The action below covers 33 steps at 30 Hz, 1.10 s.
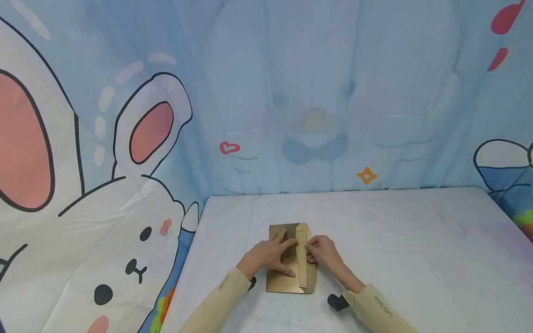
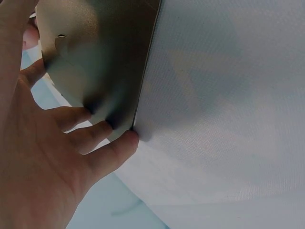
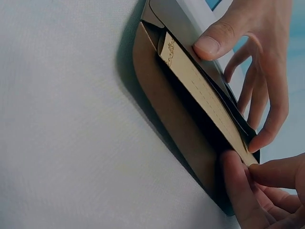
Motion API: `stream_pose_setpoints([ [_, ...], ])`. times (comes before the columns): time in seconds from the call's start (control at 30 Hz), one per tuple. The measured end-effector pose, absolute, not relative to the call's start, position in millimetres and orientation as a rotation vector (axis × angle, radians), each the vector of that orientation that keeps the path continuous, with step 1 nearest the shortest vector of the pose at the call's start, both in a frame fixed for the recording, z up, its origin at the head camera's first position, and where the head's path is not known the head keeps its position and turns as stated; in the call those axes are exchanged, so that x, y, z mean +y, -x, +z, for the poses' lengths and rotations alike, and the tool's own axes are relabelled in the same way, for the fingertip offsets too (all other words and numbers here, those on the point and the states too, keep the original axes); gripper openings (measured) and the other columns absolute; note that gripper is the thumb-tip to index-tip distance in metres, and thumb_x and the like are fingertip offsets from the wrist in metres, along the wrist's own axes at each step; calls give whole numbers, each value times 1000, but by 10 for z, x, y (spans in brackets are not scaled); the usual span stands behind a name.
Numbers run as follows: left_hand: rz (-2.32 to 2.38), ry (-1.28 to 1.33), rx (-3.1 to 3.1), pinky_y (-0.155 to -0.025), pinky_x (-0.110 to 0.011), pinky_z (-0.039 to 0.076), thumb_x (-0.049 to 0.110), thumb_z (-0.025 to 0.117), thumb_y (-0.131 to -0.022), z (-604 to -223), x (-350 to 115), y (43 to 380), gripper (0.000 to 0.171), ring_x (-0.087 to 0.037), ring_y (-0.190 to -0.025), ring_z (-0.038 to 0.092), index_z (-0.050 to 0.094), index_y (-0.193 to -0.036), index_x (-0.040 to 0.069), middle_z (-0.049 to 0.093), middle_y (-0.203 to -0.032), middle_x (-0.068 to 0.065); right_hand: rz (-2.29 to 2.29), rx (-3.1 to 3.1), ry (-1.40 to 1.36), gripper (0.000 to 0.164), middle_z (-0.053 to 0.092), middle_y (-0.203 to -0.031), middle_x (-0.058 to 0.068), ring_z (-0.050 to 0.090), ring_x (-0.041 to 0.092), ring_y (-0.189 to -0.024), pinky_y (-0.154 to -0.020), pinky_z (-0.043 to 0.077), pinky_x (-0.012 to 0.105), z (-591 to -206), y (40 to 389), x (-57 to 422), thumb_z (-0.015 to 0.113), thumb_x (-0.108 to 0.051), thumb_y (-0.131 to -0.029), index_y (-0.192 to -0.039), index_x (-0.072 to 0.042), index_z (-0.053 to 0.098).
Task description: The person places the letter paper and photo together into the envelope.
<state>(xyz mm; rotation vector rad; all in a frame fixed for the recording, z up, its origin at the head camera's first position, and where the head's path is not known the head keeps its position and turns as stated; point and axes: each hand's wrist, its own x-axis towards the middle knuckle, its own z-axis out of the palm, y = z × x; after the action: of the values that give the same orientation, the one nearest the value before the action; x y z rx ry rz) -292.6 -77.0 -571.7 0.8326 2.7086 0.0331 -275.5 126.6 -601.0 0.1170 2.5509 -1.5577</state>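
A flat gold cardboard envelope [image 1: 276,284] lies on the white table with its long side flap [image 1: 311,280] folded out to the right. Along its mouth runs a pale tan strip [image 3: 205,102] with dashed lines and a small ornament at one end. My left hand [image 1: 266,254] rests on the gold face, fingers spread and fairly straight, thumb near the strip; the left wrist view shows its fingertips pressing the face and far edge. My right hand [image 3: 274,191] pinches an edge of the strip between thumb and forefinger. The inside of the envelope is dark.
The white-covered table [image 1: 395,240] spreads around the envelope, widest to the right. Behind it hangs a blue printed curtain [image 1: 258,92], and a rabbit print [image 1: 112,240] covers the left side. A black wrist device [image 1: 337,302] sits by the right sleeve.
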Motion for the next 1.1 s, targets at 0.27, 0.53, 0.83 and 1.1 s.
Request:
stream_pose_setpoints([
  [0.27, 37, -832, 2708, -99, -49, 51, 81, 68, -71, -5724, -776, 2918, 100, -35, -139, 48, 28, -155, 45, 19, -168, -10, -1535, 2538, -94, 8, 69, -73, 10, 68, 13, -58, -56, 57, 27, -5990, 2763, 1239, 62, 0, -94, -95, 7, 66],
  [0.53, 47, -816, 2698, -101, -50, 50, 81, 68, -71, -5716, -779, 2919, 100, -34, -144, 43, 26, -156, 46, 17, -169, -10, -1501, 2542, -62, 6, 68, -74, 9, 66, 13, -57, -55, 57, 28, -5960, 2814, 1217, 63, -1, -93, -94, 5, 66],
  [0.83, 43, -815, 2696, -101, -50, 49, 81, 67, -72, -5701, -777, 2919, 100, -33, -144, 43, 24, -156, 46, 16, -169, -10, -1482, 2566, -33, 7, 68, -72, 8, 66, 13, -56, -54, 56, 27, -5993, 2871, 1157, 64, -1, -93, -91, 5, 69],
  [1.1, 50, -811, 2699, -101, -50, 49, 80, 68, -72, -5692, -775, 2920, 100, -32, -145, 42, 24, -156, 48, 17, -169, -9, -1495, 2547, -16, 9, 69, -73, 9, 68, 14, -57, -54, 57, 26, -5989, 2889, 1120, 63, 0, -94, -93, 7, 70],
])
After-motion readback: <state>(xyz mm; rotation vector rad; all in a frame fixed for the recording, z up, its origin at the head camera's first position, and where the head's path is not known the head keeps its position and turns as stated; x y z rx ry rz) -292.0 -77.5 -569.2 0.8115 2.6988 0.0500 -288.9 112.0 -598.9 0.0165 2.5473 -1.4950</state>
